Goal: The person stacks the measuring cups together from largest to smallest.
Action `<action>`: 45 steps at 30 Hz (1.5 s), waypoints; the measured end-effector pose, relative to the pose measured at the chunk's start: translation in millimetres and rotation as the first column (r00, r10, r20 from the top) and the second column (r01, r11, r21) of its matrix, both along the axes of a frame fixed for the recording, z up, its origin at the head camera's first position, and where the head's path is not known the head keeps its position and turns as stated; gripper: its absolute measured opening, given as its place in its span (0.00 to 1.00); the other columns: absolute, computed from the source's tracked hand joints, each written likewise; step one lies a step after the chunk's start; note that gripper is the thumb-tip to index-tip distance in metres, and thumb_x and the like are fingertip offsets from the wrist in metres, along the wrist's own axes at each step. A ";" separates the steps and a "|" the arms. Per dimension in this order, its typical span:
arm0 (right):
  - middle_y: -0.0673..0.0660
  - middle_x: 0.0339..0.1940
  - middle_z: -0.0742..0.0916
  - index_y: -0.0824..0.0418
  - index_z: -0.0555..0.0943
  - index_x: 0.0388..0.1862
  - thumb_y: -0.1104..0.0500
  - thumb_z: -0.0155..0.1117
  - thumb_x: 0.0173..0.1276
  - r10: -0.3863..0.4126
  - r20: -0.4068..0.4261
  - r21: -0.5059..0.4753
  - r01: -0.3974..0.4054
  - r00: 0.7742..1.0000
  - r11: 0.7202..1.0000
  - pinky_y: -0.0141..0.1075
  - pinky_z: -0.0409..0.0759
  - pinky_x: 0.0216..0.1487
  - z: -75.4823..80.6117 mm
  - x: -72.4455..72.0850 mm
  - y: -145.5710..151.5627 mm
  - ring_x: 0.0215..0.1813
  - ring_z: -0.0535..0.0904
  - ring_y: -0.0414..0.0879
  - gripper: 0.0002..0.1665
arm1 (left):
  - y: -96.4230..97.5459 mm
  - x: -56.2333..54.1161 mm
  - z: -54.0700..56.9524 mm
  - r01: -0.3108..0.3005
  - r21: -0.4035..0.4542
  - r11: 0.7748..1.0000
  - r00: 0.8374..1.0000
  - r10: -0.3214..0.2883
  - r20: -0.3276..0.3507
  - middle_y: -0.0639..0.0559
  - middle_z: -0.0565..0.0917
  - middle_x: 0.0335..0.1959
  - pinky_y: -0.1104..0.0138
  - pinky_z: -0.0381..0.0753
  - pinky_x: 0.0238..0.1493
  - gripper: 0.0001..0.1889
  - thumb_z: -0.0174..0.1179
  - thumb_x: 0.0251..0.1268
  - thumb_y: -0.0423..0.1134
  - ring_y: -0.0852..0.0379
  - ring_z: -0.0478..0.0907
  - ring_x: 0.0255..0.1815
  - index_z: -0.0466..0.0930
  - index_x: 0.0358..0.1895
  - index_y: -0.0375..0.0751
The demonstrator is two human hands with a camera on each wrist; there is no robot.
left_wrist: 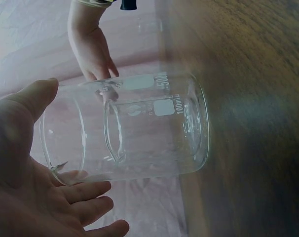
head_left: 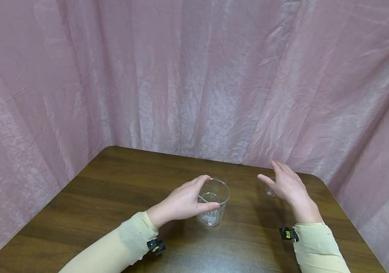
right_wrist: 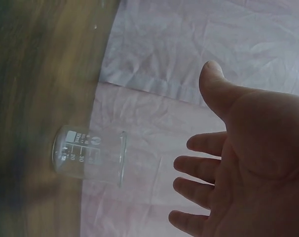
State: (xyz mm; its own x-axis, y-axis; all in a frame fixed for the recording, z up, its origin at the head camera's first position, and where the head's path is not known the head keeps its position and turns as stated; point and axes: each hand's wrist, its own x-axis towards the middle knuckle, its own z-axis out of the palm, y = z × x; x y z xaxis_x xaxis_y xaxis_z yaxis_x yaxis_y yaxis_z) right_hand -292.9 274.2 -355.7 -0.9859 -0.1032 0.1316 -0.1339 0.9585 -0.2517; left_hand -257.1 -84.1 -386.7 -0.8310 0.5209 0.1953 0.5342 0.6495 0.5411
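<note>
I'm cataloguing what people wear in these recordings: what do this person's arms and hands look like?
The left hand and right hand are ungloved. Both arms wear long, pale cream sleeves. A small black device sits at each wrist; the right one shows a yellow patch.

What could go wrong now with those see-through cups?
1. The left hand is around the rim of the big beaker, with some fingers off it, so a bump might tip it.
2. The inner beaker sits loose inside the big one, so it could slide and knock the wall.
3. The right hand is open near the smallest beaker; a careless brush might topple it.
</note>
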 end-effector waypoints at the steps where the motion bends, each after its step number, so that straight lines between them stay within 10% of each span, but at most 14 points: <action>1: 0.79 0.84 0.64 0.74 0.57 0.88 0.32 0.58 0.84 -0.004 0.004 0.000 0.004 1.000 1.000 0.70 0.57 0.81 -0.5 -0.1 0.3 0.84 0.57 0.77 0.57 | 0.0 -0.1 -0.2 0.000 0.001 1.000 1.000 0.000 -0.003 0.47 0.75 0.80 0.44 0.77 0.73 0.50 0.67 0.70 0.73 0.44 0.75 0.77 0.66 0.84 0.44; 45: 0.82 0.76 0.74 0.76 0.67 0.80 0.38 0.60 0.84 -0.092 0.168 0.085 0.079 0.981 0.993 0.72 0.73 0.68 -11.7 -17.7 24.7 0.76 0.69 0.80 0.48 | 5.3 -3.2 -3.6 0.004 0.001 1.000 0.999 -0.004 -0.032 0.48 0.77 0.78 0.46 0.79 0.72 0.49 0.68 0.69 0.72 0.46 0.77 0.75 0.67 0.83 0.45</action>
State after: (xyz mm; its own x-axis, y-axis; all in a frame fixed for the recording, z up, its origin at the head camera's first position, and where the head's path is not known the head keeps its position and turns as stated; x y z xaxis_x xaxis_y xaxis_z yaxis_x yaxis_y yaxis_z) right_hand -310.6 299.0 -367.4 -0.9988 -0.0207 -0.0451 -0.0119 0.9821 -0.1881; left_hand -260.3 -78.7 -390.2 -0.8225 0.5237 0.2218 0.5534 0.6471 0.5244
